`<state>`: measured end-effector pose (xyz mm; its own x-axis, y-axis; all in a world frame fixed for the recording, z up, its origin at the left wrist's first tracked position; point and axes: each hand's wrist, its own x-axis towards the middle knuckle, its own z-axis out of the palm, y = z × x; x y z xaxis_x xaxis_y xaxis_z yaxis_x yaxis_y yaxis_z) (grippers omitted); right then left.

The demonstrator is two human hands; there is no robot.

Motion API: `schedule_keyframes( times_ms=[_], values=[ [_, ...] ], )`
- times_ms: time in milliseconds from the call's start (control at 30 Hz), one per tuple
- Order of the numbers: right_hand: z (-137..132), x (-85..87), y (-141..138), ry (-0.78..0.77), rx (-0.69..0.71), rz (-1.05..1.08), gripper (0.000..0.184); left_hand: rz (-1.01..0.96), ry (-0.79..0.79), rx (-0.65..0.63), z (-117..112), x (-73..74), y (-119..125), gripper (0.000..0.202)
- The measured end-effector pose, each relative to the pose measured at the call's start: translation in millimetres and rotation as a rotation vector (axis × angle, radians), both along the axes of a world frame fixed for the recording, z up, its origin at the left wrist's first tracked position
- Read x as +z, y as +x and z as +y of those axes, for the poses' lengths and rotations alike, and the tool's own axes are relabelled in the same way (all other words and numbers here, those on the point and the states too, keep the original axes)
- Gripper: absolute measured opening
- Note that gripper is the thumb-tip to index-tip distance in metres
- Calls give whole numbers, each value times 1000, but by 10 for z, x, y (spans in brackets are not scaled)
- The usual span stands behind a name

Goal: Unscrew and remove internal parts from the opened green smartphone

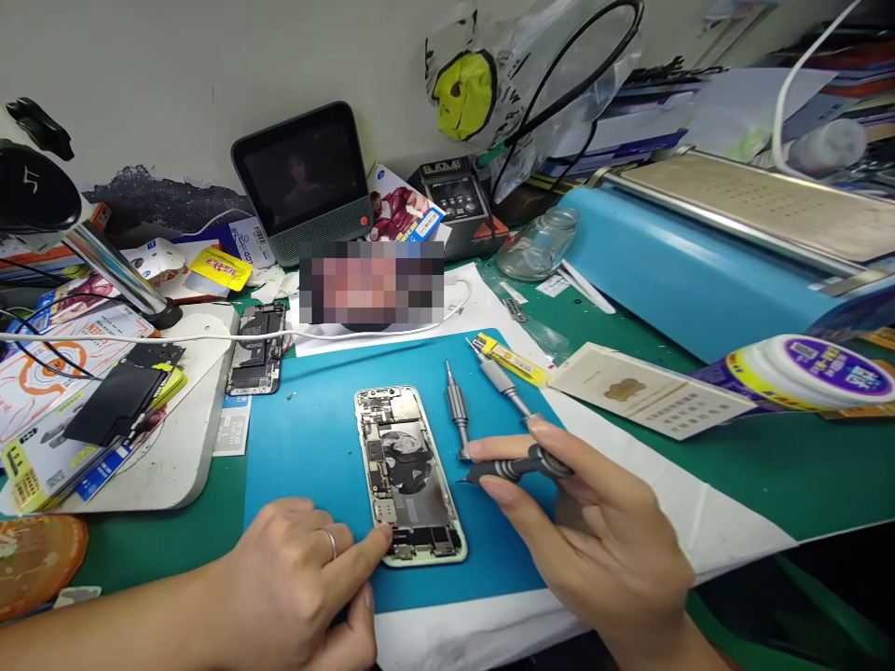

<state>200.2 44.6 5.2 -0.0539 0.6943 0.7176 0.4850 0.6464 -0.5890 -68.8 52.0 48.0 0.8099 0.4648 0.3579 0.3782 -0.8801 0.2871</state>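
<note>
An opened phone (407, 473) with its circuit boards bare lies lengthwise on a blue mat (308, 457). My left hand (297, 573) rests on the mat at the phone's near left corner, index finger touching that corner, other fingers curled. My right hand (594, 540) pinches a dark tool (514, 466) whose tip points left toward the phone's right edge. Two silver screwdrivers lie on the mat, one (457, 410) right of the phone, another (504, 387) behind my right fingers.
A second opened phone (257, 349) lies at the mat's far left corner by a white pad (182, 447) with dark parts. Behind stand a small screen (306, 182), a glass jar (538, 244) and a blue machine (706, 252). A tape roll (804, 371) lies right.
</note>
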Motion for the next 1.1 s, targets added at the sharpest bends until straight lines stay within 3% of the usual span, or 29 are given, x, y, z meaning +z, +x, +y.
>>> schedule_keyframes(
  times_ms=[267,600,833,1100],
  values=[
    [-2,31,-1,-82,0,89,77,-83,-35,-239,0,27,-10,46],
    [-8,46,-4,-112,22,112,78,-90,-62,-94,27,39,5,37],
    [-6,63,-14,-133,-15,78,72,-21,-57,5,19,32,-2,44],
    [-6,45,-14,-130,8,83,75,134,-48,18,18,26,16,56]
  ],
)
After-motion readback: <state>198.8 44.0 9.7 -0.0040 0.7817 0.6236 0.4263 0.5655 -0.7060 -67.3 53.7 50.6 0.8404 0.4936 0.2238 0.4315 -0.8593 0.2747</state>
